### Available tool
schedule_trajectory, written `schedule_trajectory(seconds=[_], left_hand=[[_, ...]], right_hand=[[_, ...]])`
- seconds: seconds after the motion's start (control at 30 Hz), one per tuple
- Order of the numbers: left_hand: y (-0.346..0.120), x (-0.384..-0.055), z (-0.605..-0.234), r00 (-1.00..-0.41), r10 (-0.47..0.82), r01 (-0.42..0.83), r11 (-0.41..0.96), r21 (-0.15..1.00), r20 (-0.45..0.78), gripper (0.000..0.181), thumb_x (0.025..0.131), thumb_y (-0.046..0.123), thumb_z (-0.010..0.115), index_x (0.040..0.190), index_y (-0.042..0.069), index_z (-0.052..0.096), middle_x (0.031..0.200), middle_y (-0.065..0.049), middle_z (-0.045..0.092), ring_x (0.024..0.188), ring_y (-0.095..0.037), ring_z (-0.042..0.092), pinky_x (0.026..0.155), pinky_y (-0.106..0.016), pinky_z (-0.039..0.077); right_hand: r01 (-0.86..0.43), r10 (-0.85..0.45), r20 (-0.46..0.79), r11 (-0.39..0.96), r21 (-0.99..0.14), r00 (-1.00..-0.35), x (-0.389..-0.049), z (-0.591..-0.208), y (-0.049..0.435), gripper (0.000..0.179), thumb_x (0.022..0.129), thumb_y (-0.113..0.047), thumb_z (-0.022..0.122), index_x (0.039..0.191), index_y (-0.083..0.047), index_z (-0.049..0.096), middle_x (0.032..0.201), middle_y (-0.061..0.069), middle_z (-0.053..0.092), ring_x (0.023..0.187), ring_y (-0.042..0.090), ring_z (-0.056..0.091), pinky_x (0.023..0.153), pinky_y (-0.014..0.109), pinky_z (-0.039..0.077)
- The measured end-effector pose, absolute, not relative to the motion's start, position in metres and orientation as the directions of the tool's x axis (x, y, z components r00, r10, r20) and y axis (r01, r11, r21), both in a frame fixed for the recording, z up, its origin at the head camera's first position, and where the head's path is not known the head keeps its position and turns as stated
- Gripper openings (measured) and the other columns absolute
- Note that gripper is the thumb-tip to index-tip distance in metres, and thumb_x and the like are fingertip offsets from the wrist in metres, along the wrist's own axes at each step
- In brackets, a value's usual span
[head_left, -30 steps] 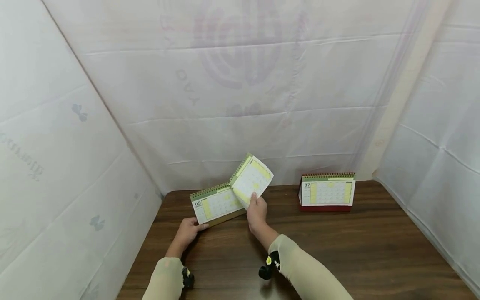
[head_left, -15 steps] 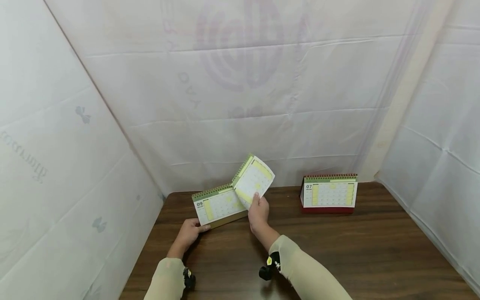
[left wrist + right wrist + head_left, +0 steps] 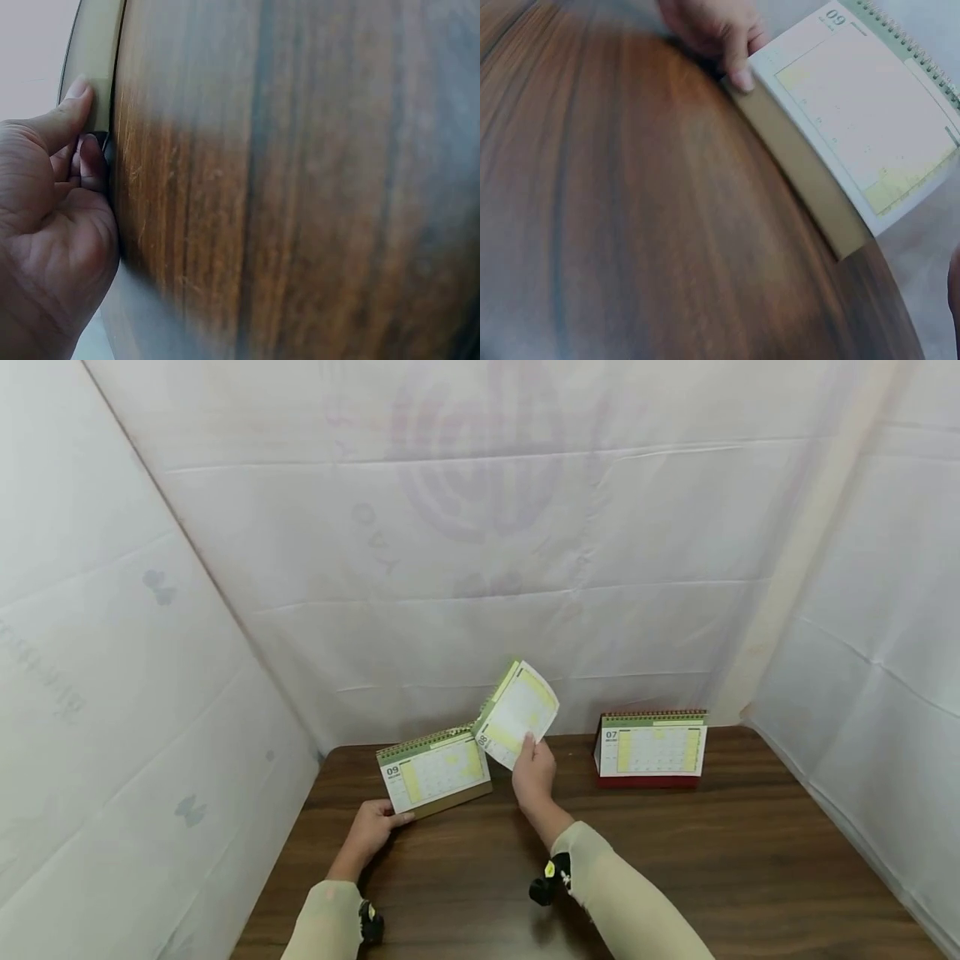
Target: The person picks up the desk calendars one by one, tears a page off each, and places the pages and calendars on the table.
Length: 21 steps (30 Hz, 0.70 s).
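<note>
A desk calendar (image 3: 442,768) showing page 09 stands tilted on its tan base (image 3: 802,165). My left hand (image 3: 372,827) grips its lower left corner, the thumb (image 3: 75,101) on the front of the base and the fingers behind. In the head view my right hand (image 3: 534,774) pinches the lower edge of a calendar page (image 3: 521,710) marked 08, thumb on its printed face. That page slants up to the right, and its green-edged left end overlaps the calendar's upper right corner. Only a sliver of the right hand shows in the right wrist view.
To the right stands a second desk calendar (image 3: 652,752) with a red base, showing page 07. Both calendars are near the back edge of the dark wooden table (image 3: 450,893). White sheeting (image 3: 450,635) hangs behind and at both sides.
The right hand has moved a little right and up with the page, which slid off the calendar's right part, so its 08 now shows. The left hand keeps its grip.
</note>
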<state>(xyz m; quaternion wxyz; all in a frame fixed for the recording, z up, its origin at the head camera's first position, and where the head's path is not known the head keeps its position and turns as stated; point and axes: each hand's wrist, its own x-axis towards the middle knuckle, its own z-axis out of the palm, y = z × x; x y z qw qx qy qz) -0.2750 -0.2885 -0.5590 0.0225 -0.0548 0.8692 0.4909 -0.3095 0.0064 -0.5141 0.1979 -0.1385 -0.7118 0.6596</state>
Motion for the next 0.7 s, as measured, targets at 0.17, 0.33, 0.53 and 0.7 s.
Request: schedule_trajectory(seconds=[0.17,0.33,0.53,0.7], left_hand=[[-0.289,-0.275,-0.562,-0.991,-0.087,-0.129,0.504,0.854,-0.099,0.021,0.093,0.013,0.083,0.110,0.001,0.083,0.110,-0.012,0.083,0.093,-0.007,0.067,0.080,-0.019,0.050],[-0.286,-0.277,-0.565,-0.994,-0.055,-0.108,0.496,0.862,-0.092,0.023,0.093,0.014,0.082,0.111,0.000,0.082,0.110,-0.014,0.083,0.091,-0.007,0.068,0.079,-0.020,0.051],[-0.288,-0.277,-0.565,-0.993,-0.065,-0.122,0.478,0.870,-0.103,0.019,0.094,0.012,0.081,0.110,0.001,0.082,0.108,-0.014,0.083,0.090,-0.009,0.070,0.077,-0.022,0.052],[-0.291,-0.277,-0.565,-0.993,-0.060,-0.115,0.493,0.862,-0.098,0.020,0.096,0.013,0.080,0.112,0.003,0.082,0.110,-0.014,0.083,0.093,-0.010,0.072,0.080,-0.025,0.054]], right_hand=[[-0.090,0.387,0.125,0.108,-0.990,-0.914,-0.306,-0.518,0.013,0.045,0.116,-0.034,0.044,0.121,0.000,0.072,0.115,0.020,0.079,0.107,0.031,0.076,0.081,0.036,0.061],[-0.120,0.398,0.137,0.066,-0.991,-0.907,-0.307,-0.520,0.014,0.046,0.116,-0.036,0.043,0.127,-0.001,0.070,0.120,0.019,0.078,0.112,0.031,0.077,0.085,0.039,0.063],[-0.145,0.368,0.164,0.080,-0.986,-0.915,-0.303,-0.522,0.015,0.044,0.116,-0.039,0.043,0.128,-0.006,0.070,0.119,0.017,0.078,0.107,0.030,0.077,0.083,0.041,0.063],[-0.215,0.313,0.213,0.030,-0.976,-0.925,-0.298,-0.521,0.014,0.046,0.117,-0.041,0.041,0.132,-0.005,0.065,0.114,0.022,0.078,0.087,0.041,0.078,0.068,0.051,0.064]])
